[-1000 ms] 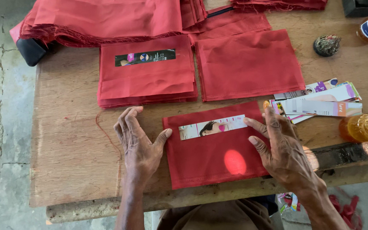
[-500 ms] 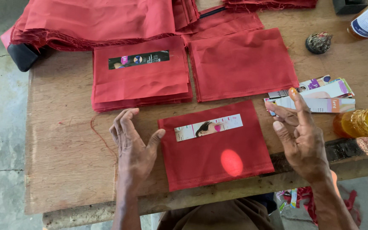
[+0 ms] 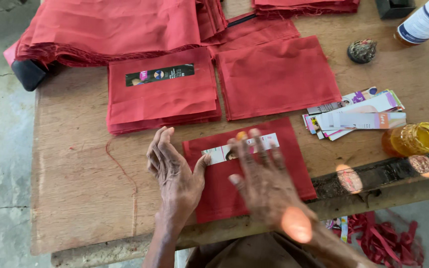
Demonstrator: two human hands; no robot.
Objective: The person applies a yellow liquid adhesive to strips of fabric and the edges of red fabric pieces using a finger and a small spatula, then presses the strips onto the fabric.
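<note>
Two bare hands work at the near edge of a wooden counter. Far left, on the counter's back corner: a black object, partly under a big heap of red cloth. Next right, a stack of folded red cloth pieces w/ a dark printed strip stuck on top. A loose red thread lies on the bare wood in front of it.

Left hand rests flat, palm down, fingers together and pointing away, thumb spread; its thumb side touches the left edge of the near red cloth piece, holding nothing. That piece lies flat at the counter's front edge, directly before the person, w/ a light printed paper strip across its upper part.

Right hand is blurred, palm down over the same piece, fingers splayed, tips on or just over the strip; whether it presses cannot be told. Its grip pinches nothing visible.

Behind, centre-right: another flat red cloth piece, no strip. Further right, a small dark round object, a loose pile of printed paper strips, an open jar of amber liquid, and a white bottle at the top corner. Red scraps lie on the floor below.
</note>
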